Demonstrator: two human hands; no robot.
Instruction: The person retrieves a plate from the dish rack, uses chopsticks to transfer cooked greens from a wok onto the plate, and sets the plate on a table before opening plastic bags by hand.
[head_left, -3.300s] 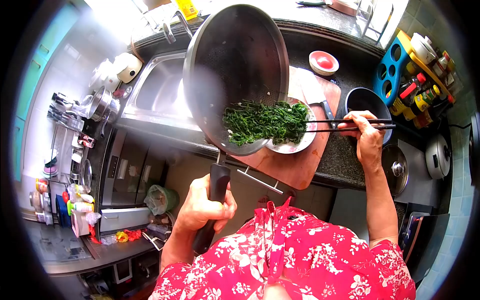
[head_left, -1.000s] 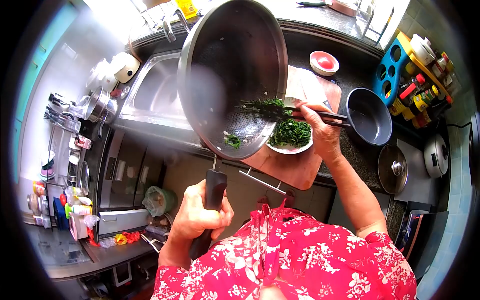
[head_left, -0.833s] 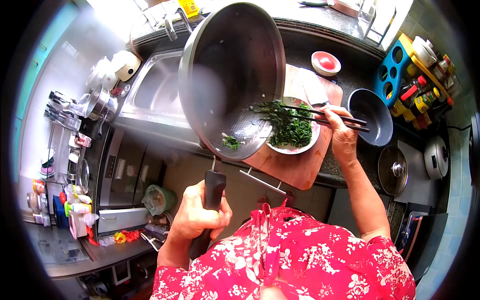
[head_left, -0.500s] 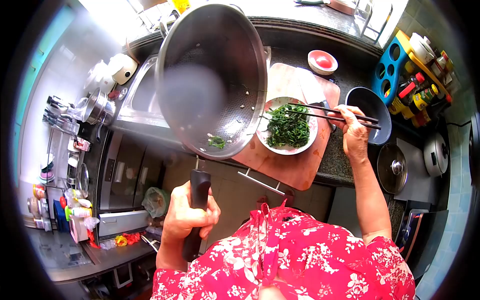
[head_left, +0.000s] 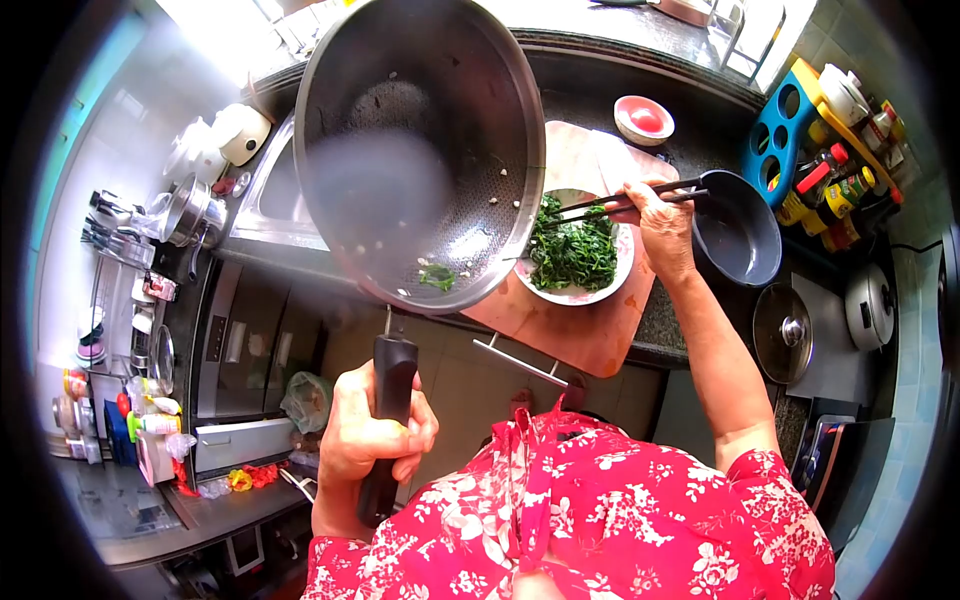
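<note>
My left hand [head_left: 375,425] is wrapped round the black handle of a large dark wok [head_left: 450,110], tilted above the counter. A small clump of greens [head_left: 437,276] and a few pale bits cling inside it. In my right hand [head_left: 660,228] is a pair of dark chopsticks [head_left: 672,192], their tips at the left part of a heap of chopped cooked greens [head_left: 580,252]. The greens lie in a white plate [head_left: 622,275] on a wooden cutting board [head_left: 598,345]. The wok's right rim is beside the plate.
Behind the board sits a red and white bowl [head_left: 643,121]. To the right are a dark pot [head_left: 738,230], a glass lid [head_left: 783,335] and a blue and yellow rack [head_left: 775,145] with bottles. A sink [head_left: 280,200] lies left of the wok.
My right hand has moved left with the chopsticks, whose tips now reach the left side of the greens. The wok has shifted slightly up and left in view.
</note>
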